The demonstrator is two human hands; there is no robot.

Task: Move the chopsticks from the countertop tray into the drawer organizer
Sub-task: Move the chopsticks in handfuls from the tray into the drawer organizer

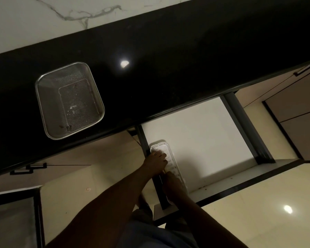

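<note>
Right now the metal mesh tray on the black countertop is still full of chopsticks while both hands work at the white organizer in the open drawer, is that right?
Not quite: in the head view the metal mesh tray on the black countertop holds no chopsticks, only a few specks. The rest stands: the left hand and right hand are both at the white organizer in the open drawer.
</note>
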